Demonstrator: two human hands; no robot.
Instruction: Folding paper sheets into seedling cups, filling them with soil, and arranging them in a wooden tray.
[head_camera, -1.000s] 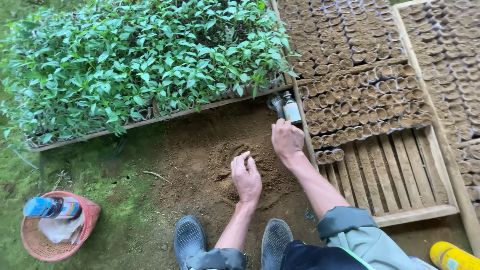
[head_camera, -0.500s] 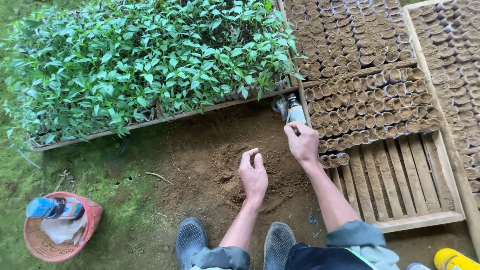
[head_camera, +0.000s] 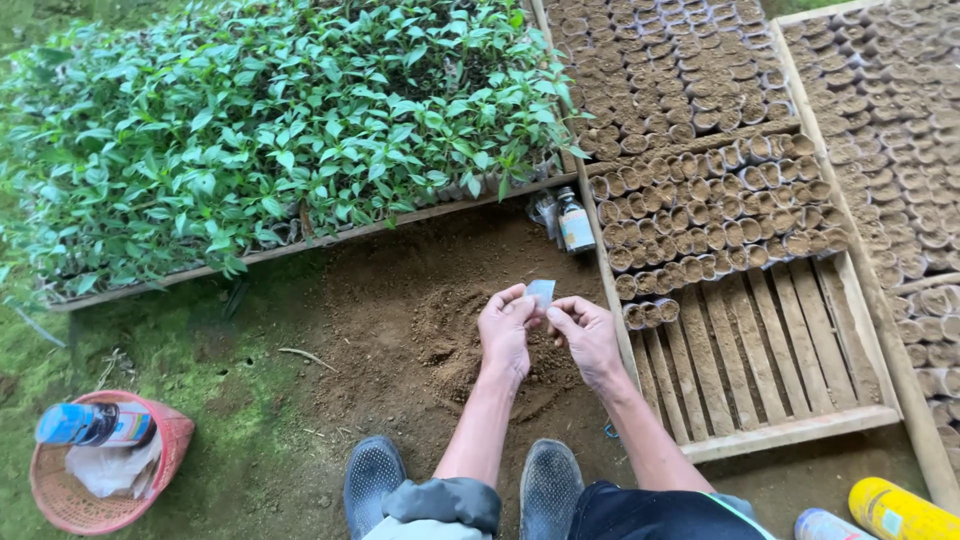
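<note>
My left hand (head_camera: 506, 331) and my right hand (head_camera: 587, 335) are raised together over a patch of loose brown soil (head_camera: 440, 330). Both pinch a small pale plastic bag (head_camera: 541, 292) between thumbs and fingers. Just right of my hands stands a slatted wooden tray (head_camera: 770, 370) holding rows of small soil-filled seedling bags (head_camera: 720, 215). A small brown bottle with a label (head_camera: 574, 220) stands at the tray's left edge, beyond my hands.
A dense bed of green seedlings (head_camera: 280, 130) fills the upper left. A pink basket (head_camera: 90, 470) with a blue bottle and cloth sits lower left. My two dark shoes (head_camera: 460, 490) are at the bottom. A yellow can (head_camera: 900, 510) lies lower right.
Both hands have lifted off the soil and come together in front of me. They now hold a small pale bag that was not seen in them before.
</note>
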